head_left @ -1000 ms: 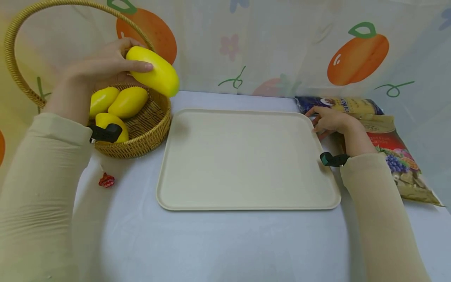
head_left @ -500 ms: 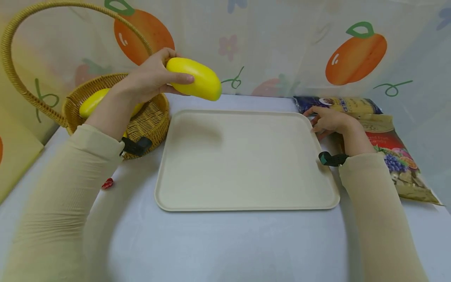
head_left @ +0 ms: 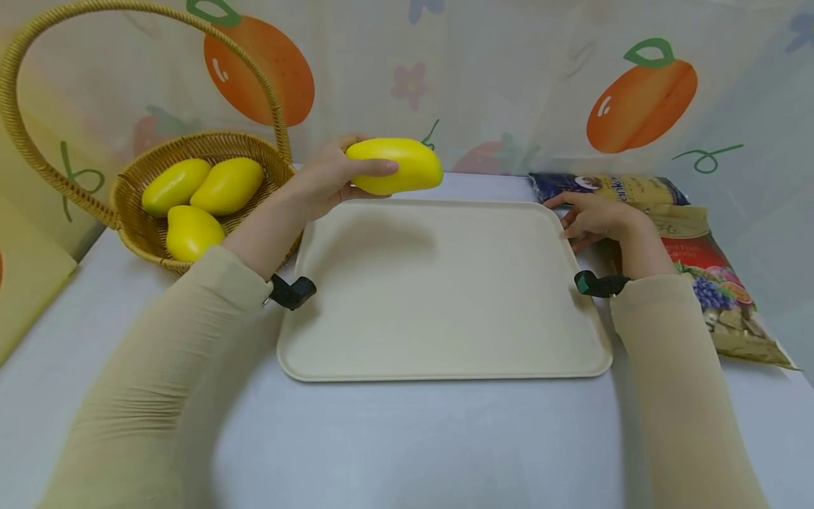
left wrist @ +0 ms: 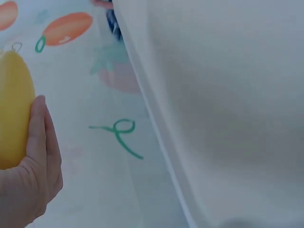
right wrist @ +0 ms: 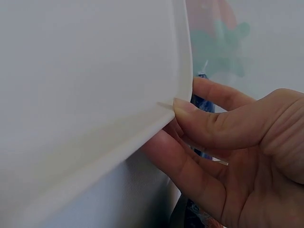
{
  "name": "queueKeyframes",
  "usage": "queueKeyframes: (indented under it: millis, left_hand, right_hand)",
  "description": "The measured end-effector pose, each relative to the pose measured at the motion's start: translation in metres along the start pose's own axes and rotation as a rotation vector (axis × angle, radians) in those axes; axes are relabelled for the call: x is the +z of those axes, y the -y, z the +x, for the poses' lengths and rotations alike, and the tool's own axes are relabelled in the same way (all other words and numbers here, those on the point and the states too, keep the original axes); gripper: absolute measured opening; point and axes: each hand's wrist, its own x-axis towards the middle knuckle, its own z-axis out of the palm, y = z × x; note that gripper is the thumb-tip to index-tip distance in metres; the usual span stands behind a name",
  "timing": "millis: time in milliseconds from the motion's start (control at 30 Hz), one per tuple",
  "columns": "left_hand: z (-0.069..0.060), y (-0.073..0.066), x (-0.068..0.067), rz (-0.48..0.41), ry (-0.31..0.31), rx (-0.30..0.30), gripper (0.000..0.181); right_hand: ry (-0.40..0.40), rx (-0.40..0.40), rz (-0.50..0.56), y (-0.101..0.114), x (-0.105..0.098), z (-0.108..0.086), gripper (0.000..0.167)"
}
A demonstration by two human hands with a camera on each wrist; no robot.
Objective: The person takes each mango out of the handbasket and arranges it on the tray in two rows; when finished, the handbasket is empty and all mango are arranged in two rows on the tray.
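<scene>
My left hand (head_left: pixel 327 175) grips a yellow mango (head_left: pixel 407 164), thumb in front, above the far left part of a cream tray (head_left: pixel 439 304). In the left wrist view the fingers (left wrist: pixel 39 133) lie along the side of the mango (left wrist: pixel 13 109). The tray lies flat on the white table. At its far right corner my right hand (head_left: pixel 594 218) holds the rim. Close up in the right wrist view, the thumb (right wrist: pixel 199 121) presses on top of the tray edge, with fingers beneath it.
A wicker basket (head_left: pixel 203 143) with a tall handle stands at the left, with 3 mangoes (head_left: pixel 227 185) inside. Snack bags lie at the right: a red and gold candy bag (head_left: pixel 718 283) and a blue and gold packet (head_left: pixel 642 189) behind. A patterned curtain (head_left: pixel 496 85) hangs behind.
My left hand has carried the mango from above the basket rightward and down over the tray. The mango has turned nearly level. My right hand stays at the tray corner.
</scene>
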Motion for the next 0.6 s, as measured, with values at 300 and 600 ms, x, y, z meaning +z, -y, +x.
queueKeyframes:
  millis: [300,600]
  left_hand:
    - [0.012,0.017,0.028,-0.107,-0.096,-0.055,0.045]
    - [0.028,0.030,0.059,-0.129,-0.119,-0.139,0.038]
  right_hand:
    - [0.001,0.000,0.018,0.002,0.000,0.000,0.065]
    - [0.005,0.003,0.024,0.003,0.001,-0.002,0.066]
